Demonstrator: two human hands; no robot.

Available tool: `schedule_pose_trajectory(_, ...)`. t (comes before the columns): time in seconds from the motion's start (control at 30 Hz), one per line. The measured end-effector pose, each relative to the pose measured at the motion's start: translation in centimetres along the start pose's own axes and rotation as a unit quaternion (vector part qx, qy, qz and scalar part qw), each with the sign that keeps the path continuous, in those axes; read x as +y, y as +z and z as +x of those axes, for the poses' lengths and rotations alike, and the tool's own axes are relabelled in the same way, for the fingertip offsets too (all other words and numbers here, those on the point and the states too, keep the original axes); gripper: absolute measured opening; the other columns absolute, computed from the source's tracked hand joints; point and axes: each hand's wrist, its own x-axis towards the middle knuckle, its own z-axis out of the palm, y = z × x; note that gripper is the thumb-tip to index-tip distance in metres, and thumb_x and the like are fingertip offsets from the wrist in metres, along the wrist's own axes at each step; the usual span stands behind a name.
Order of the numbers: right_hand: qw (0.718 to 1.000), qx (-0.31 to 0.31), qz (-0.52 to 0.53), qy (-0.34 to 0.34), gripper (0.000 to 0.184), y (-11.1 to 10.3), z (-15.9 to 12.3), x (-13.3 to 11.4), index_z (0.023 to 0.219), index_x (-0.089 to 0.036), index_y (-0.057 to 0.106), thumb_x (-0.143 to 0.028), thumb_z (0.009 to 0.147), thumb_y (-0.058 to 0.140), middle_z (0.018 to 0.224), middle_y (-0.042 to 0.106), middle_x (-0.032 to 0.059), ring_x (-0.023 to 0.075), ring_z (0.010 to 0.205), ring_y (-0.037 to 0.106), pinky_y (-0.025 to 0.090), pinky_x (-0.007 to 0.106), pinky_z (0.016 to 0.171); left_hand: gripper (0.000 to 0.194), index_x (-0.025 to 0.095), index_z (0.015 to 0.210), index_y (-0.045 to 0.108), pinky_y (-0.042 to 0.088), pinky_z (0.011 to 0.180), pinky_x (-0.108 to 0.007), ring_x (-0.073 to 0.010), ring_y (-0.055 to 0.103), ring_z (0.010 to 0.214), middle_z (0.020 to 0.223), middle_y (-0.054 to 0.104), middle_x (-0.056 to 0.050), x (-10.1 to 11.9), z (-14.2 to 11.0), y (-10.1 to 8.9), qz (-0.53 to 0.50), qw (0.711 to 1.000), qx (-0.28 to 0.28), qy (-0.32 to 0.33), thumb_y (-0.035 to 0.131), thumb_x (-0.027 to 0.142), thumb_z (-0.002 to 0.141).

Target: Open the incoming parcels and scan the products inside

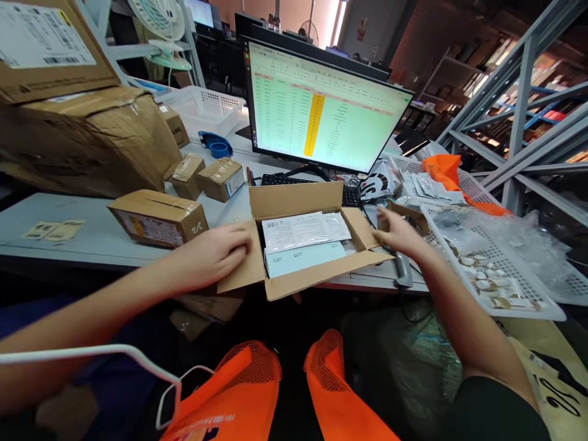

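An open cardboard box [303, 286] sits at the front edge of the desk, its flaps folded outward. Inside lie a white printed packet [305, 231] in clear wrap and, partly under it, a pale blue flat box [305, 259]. My left hand [220, 254] is closed on the left flap, fingers curled over it. At the opposite side, my right hand [399, 233] has thumb and fingers around the outer end of the right flap. A dark grey handheld device [403, 271] with a cable lies just below my right hand.
Small taped cartons [158, 217] and a large carton [92, 141] stand at left. Behind the box are a keyboard [285, 179] and a monitor [321, 104] showing a spreadsheet. White baskets [546, 309] of small packed items flank the right, beside a metal frame [519, 122].
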Motion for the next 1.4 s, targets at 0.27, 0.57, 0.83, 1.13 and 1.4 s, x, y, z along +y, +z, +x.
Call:
schedule_pose_trajectory(0.27,0.900,-0.238,-0.342,-0.128,0.079,1.8,2.6,-12.2,0.146,-0.013,0.059,-0.070,0.091,0.059,0.142,0.064,0.0225,0.0411,0.129,0.061,0.049,0.050,0.107,0.038,0.014,0.124,0.067,0.050,0.095,-0.042,-0.0315,0.062,0.113,0.128,0.065,-0.018,4.3,8.4,-1.5,0.233,0.957,-0.172,-0.009,0.045,0.038,0.105)
schedule_pose_trajectory(0.57,0.927,-0.215,-0.277,-0.136,0.098,3.3,2.4,-11.7,0.145,-0.014,0.054,-0.069,0.070,0.083,0.144,0.058,0.0227,0.0415,0.131,0.055,0.044,0.052,0.109,0.046,0.026,0.147,0.063,0.040,0.118,-0.054,-0.0357,0.046,0.141,0.159,0.048,-0.015,1.1,5.2,2.7,0.138,0.985,-0.073,0.070,0.054,0.037,0.103)
schedule_pose_trajectory(0.83,0.950,-0.235,-0.204,-0.027,0.073,2.7,2.7,-11.7,0.130,-0.015,0.064,-0.057,0.073,0.085,0.126,0.070,0.0171,0.0331,0.109,0.068,0.055,0.039,0.089,0.043,0.019,0.134,0.072,0.044,0.121,-0.049,-0.0318,0.049,0.145,0.155,0.054,-0.016,2.2,6.1,4.1,0.052,0.987,-0.058,0.138,0.046,0.011,0.101)
schedule_pose_trajectory(1.13,0.953,-0.255,0.166,0.010,0.048,2.0,0.9,-9.7,0.106,-0.022,0.060,-0.038,0.067,0.084,0.093,0.072,0.0027,0.0218,0.080,0.068,0.054,0.030,0.067,0.040,0.014,0.139,0.067,0.047,0.119,-0.051,-0.0331,0.053,0.142,0.154,0.053,-0.019,2.4,6.3,3.2,0.047,0.979,0.043,0.193,0.050,0.021,0.103)
schedule_pose_trajectory(1.4,0.870,0.307,0.382,0.058,0.055,-5.2,0.0,1.1,0.101,-0.027,0.055,-0.026,0.054,0.083,0.082,0.066,0.0005,0.0171,0.067,0.061,0.054,0.031,0.065,0.073,0.024,0.150,0.059,0.045,0.118,-0.054,-0.0376,0.053,0.141,0.155,0.054,-0.016,3.6,-0.9,2.8,0.048,0.985,-0.028,0.166,0.056,0.073,0.096)
